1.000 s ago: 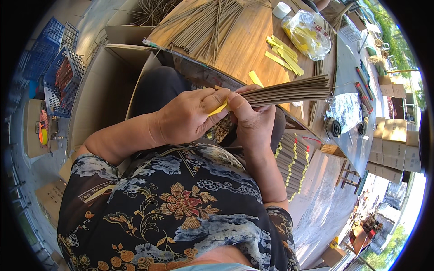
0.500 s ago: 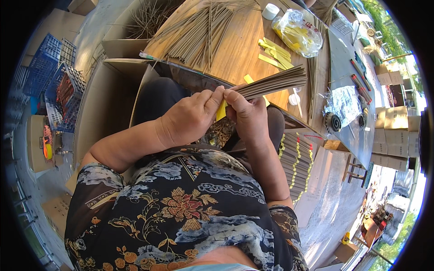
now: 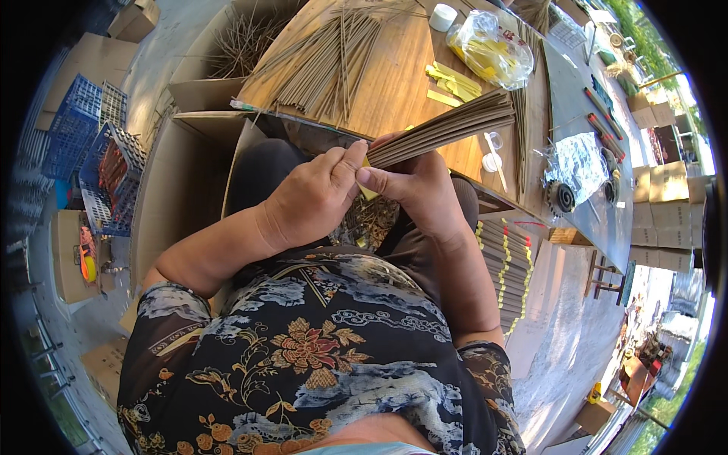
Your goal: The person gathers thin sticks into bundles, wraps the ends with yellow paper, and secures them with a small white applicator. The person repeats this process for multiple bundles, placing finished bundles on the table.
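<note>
A bundle of thin brown incense sticks (image 3: 447,130) is held above my lap, fanned out a little and pointing up to the right. My right hand (image 3: 425,189) is closed round its lower part, with the thumb pressed toward the near end. At that end my left hand (image 3: 315,189) pinches a yellow paper strip (image 3: 368,192) against the sticks; the fingers hide most of the strip. Beyond my hands, a loose pile of the same sticks (image 3: 330,68) lies on the wooden table (image 3: 406,57). More yellow strips (image 3: 453,82) lie to its right.
A clear plastic bag (image 3: 493,51) with yellow strips and a white lidded jar (image 3: 442,17) stand at the table's far side. A small dish (image 3: 492,162) sits near its edge. An open cardboard box (image 3: 186,167) stands at my left, banded bundles (image 3: 504,262) at lower right.
My right hand has turned and shifted lower along the bundle, its thumb now flatter. The bundle's near end has moved left, and less of the yellow strip shows.
</note>
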`<act>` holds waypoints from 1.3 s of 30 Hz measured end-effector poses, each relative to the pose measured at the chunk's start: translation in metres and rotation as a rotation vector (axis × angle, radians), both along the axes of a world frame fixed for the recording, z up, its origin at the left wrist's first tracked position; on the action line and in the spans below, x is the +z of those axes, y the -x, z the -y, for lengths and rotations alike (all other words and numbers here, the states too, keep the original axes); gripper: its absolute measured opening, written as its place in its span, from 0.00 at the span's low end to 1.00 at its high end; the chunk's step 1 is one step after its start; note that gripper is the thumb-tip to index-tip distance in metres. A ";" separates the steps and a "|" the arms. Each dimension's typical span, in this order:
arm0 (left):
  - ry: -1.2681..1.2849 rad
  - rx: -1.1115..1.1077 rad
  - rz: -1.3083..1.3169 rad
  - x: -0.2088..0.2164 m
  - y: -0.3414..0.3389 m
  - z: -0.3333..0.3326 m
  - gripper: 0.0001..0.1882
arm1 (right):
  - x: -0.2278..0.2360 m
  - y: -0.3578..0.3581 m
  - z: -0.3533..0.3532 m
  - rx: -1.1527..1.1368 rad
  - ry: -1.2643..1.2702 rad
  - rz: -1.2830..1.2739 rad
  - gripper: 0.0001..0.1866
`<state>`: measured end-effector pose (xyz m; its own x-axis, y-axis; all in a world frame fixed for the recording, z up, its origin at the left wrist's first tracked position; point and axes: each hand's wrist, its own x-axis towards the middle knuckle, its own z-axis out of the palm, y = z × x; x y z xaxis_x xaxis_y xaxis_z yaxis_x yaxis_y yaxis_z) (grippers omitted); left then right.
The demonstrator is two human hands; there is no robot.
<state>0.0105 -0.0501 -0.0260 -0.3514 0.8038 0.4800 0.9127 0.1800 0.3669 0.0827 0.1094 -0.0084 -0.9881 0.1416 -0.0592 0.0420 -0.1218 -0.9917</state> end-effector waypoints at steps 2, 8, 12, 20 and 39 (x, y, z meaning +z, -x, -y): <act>-0.016 -0.012 0.041 0.000 0.000 0.000 0.27 | 0.001 0.000 -0.001 0.029 -0.031 0.005 0.18; -0.095 -0.058 0.182 0.006 0.000 0.000 0.25 | 0.008 0.000 -0.009 0.128 -0.098 0.041 0.18; -0.095 -0.086 0.251 0.010 -0.001 0.002 0.25 | 0.018 0.000 -0.010 0.161 -0.072 0.033 0.18; -0.115 -0.162 0.554 0.015 -0.001 0.006 0.25 | 0.025 0.001 -0.011 0.219 -0.109 -0.028 0.15; -0.178 -0.402 1.716 0.035 0.007 0.007 0.18 | 0.035 -0.002 -0.013 0.080 -0.604 -0.180 0.25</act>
